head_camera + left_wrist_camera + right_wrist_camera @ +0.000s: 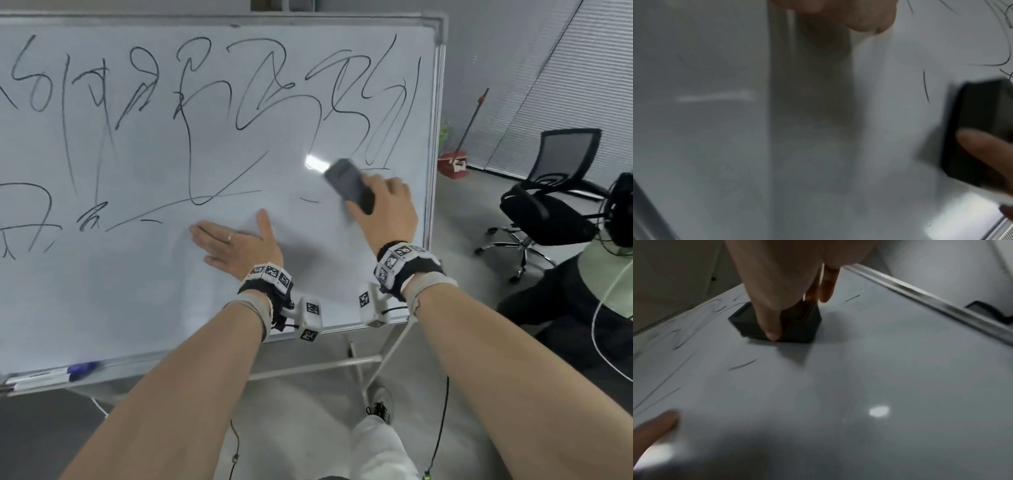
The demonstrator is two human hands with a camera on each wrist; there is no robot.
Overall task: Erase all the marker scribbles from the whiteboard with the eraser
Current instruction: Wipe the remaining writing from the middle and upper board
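Right hand (pixel 387 205) grips the eraser (pixel 349 186), thumb on one side & fingers (pixel 827 283) on the other, pad flat on the whiteboard (pixel 137 291) near its right edge, probably so the full face wipes. Left hand (pixel 236 245) lies flat, fingers straight, holding nothing, likely steadying the board. Scribbles (pixel 260 85) fill the top and left; lower right looks wiped. Head view alone shows that spread; right wrist view shows the thumb's grip & short leftover strokes (pixel 743 365) nearby.
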